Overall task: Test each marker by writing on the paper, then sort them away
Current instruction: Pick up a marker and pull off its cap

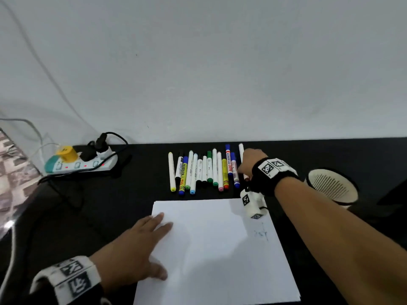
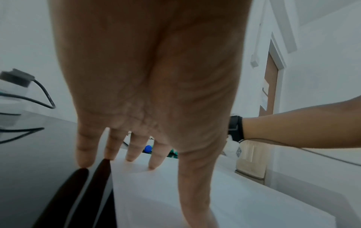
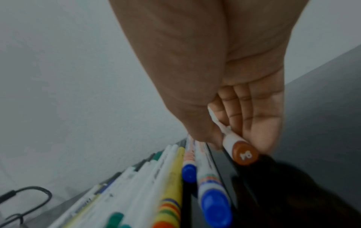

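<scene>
A row of several capped markers [image 1: 198, 170] lies on the black table beyond the white paper [image 1: 220, 249]. My right hand [image 1: 250, 165] is at the row's right end. Thumb and fingers pinch a white marker with a brown cap [image 3: 243, 152], whose white end pokes out past the hand [image 1: 241, 149]. Whether it is clear of the table I cannot tell. My left hand [image 1: 141, 241] lies flat with straight fingers [image 2: 132, 154] on the paper's left edge [image 2: 215, 192]. Faint pencil-like marks [image 1: 262, 234] show on the paper's right side.
A cream perforated cup [image 1: 330, 186] lies tilted at the right, beside my right forearm. A power strip with plugs and cables [image 1: 81, 164] sits at the back left. Blue-capped markers [image 3: 213, 205] lie just left of the held one. A white wall stands behind the table.
</scene>
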